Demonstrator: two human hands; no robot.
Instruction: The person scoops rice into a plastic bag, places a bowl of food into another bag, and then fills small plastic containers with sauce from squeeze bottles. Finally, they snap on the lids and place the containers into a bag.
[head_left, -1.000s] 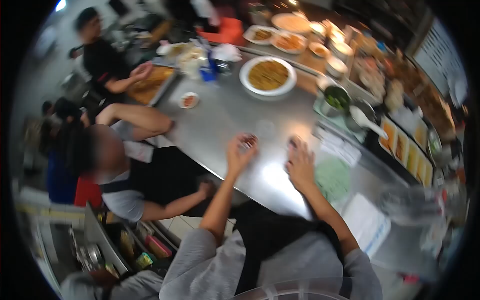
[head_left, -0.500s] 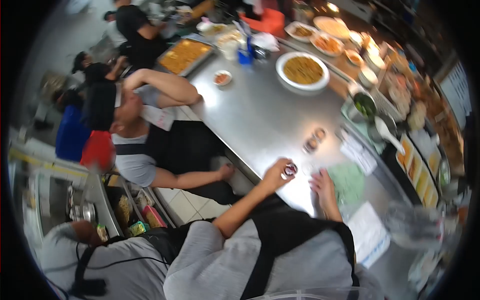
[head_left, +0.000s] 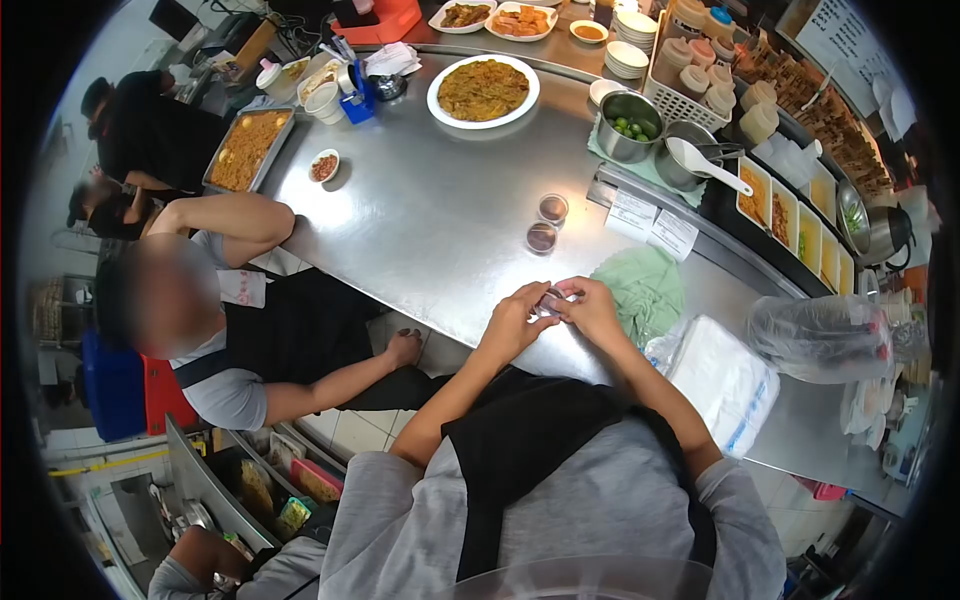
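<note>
Both of my hands meet around a small clear cup (head_left: 551, 301) of dark contents, close to the near edge of the steel table. My left hand (head_left: 514, 318) is closed on its left side, and my right hand (head_left: 590, 310) presses it from the right with bent fingers. Two more small lidded cups, one (head_left: 552, 208) behind the other (head_left: 541, 237), stand on the steel just beyond my hands. A green cloth (head_left: 640, 290) lies to the right of my right hand.
A co-worker (head_left: 240, 330) leans on the steel table (head_left: 400, 210) at the left. A noodle plate (head_left: 484, 91), a small bowl (head_left: 324, 166) and a full tray (head_left: 248, 150) stand farther back. A pot of green fruit (head_left: 629, 126) and plastic bags (head_left: 722, 385) are at the right.
My hands have come together around the small cup; before, my left hand held it and my right hand was apart. The camera view has shifted and turned.
</note>
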